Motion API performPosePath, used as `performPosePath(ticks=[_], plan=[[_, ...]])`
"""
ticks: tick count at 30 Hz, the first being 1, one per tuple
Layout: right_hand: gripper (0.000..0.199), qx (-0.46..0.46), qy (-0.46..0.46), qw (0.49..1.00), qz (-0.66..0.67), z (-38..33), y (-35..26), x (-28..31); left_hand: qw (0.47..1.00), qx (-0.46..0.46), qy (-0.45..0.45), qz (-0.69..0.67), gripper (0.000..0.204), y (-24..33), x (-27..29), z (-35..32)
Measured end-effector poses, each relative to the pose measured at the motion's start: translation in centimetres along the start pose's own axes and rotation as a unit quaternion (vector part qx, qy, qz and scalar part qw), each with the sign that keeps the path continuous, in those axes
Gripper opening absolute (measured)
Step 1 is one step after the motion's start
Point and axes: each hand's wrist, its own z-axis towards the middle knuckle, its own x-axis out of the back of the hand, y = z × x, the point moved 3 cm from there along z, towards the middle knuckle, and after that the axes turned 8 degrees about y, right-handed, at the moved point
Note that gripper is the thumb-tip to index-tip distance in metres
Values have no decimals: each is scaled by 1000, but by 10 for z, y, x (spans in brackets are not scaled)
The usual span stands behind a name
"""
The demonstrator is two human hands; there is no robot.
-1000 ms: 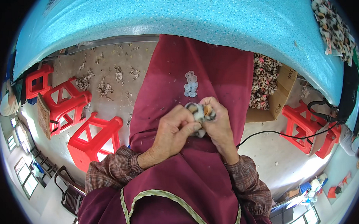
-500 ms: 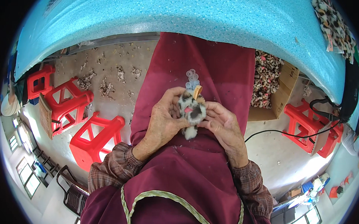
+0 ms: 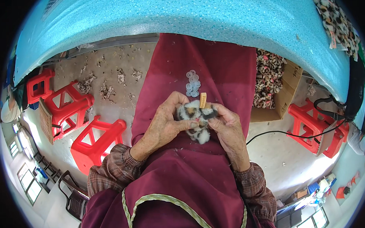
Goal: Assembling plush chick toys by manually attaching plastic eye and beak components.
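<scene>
From the head view, both hands are on the furry piece (image 3: 199,114), a little patchwork of white, black and tan fluff held above the lap. The left hand (image 3: 160,123) pinches it from the left, thumb laid across its front and fingers tucked behind. The right hand (image 3: 228,130) has the other side, thumb and fingertips gripping the edge. A small yellow tag (image 3: 203,100) stands up from the top of the furry piece, and a fluffy white tuft hangs from its bottom.

Look just beyond the furry piece: a cluster of translucent plastic discs (image 3: 195,78) lies on the maroon apron (image 3: 181,182), which spreads beneath it all. Farther beyond comes the counter (image 3: 187,17) in speckled blue, and at its far right, well apart from the furry piece, a heap of fluffy items (image 3: 338,22).

Right of the furry piece and beyond it, a cardboard box (image 3: 289,88) is loaded with patchy fluff (image 3: 269,70); a black cable (image 3: 279,132) curves away below that box. Over to the left of the furry piece, red stools (image 3: 97,143) stand on the floor, with grey-brown scraps (image 3: 107,90) strewn beyond them.
</scene>
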Motion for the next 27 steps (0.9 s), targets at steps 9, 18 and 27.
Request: performPosePath(ticks=[9,18,27], plan=[[13,54,53,996,-52,-1,2,2,998,-46,37,28,42,-5,-10,-4],[16,84,42,995,-39,-11,-6,-12,949,-182,172,192,45,20,-16,-4],[16,128,0,991,-27,-12,-4,-20,998,-56,-2,7,25,-1,-7,-8]])
